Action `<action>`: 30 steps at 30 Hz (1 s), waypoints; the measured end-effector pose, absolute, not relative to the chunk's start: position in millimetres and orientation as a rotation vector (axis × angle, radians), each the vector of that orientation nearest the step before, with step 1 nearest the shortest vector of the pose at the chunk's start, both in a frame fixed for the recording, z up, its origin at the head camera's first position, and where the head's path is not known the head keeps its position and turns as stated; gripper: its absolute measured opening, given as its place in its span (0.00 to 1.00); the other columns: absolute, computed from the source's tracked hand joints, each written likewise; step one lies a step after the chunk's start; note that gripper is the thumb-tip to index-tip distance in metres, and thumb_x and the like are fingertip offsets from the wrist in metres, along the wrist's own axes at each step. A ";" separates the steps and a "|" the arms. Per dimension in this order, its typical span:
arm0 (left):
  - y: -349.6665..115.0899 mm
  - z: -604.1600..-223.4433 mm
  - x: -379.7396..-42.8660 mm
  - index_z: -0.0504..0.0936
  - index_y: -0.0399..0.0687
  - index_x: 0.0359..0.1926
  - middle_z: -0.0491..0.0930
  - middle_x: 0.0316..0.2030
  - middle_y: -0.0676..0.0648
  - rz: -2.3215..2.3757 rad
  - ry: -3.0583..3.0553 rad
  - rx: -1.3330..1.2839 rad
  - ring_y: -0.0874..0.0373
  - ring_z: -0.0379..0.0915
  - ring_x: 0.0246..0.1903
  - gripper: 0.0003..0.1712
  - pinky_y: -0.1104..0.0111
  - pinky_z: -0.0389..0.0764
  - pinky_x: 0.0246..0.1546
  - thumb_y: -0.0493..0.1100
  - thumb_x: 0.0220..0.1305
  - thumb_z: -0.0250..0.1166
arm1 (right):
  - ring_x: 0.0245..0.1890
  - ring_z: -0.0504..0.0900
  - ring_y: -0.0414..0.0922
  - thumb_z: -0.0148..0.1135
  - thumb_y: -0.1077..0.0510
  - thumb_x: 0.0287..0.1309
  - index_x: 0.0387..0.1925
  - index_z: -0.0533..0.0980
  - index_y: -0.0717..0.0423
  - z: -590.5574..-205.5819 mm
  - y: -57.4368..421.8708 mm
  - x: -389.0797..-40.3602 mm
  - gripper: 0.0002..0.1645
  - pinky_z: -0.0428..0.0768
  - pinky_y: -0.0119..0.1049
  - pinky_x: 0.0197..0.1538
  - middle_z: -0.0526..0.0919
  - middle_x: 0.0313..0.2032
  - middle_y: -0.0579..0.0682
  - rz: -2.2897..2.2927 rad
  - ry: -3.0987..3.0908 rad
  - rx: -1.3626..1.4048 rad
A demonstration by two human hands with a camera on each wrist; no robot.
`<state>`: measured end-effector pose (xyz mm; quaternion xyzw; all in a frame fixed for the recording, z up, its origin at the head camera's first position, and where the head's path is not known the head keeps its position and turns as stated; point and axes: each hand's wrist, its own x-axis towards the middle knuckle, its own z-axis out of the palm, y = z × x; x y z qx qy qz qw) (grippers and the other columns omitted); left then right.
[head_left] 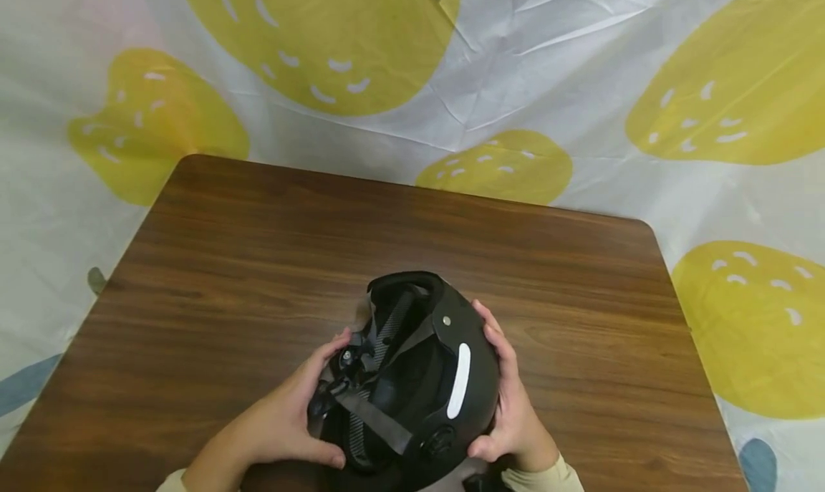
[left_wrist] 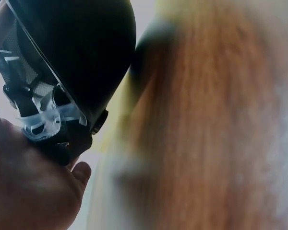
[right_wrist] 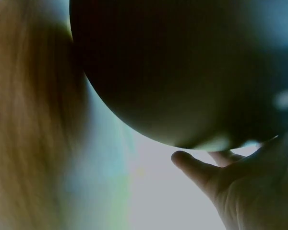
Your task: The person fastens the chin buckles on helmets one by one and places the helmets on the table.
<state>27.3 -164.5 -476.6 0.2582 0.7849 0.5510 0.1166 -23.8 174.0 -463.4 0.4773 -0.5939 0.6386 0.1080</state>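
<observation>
A black helmet (head_left: 480,370) is tilted on its side at the near part of the table, its open inside turned to the left. Grey straps (head_left: 377,420) and a black buckle (head_left: 348,357) show within the opening. On the shell is a white strip (head_left: 459,381). My left hand (head_left: 293,413) grips the helmet by its open side, next to the straps, with thumb and fingers apart. Around the rounded outer shell, my right hand (head_left: 515,413) holds the other side. In the right wrist view the dark shell (right_wrist: 173,72) fills much of the picture above the hand.
Beneath is a brown wood-grain table (head_left: 258,263) with rounded far corners. Behind and beside it hangs a white cloth (head_left: 361,141) with large yellow fruit shapes. A small black piece (head_left: 473,482) shows by the right wrist, too cut off to identify.
</observation>
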 end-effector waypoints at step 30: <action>-157.5 -465.6 37.4 0.56 0.53 0.83 0.40 0.86 0.40 1.501 2.438 0.647 0.29 0.33 0.81 0.76 0.21 0.53 0.65 0.69 0.39 0.88 | 0.82 0.56 0.50 0.82 0.52 0.53 0.85 0.55 0.43 -379.9 173.1 10.8 0.64 0.57 0.32 0.76 0.55 0.84 0.47 1.660 -2.654 0.625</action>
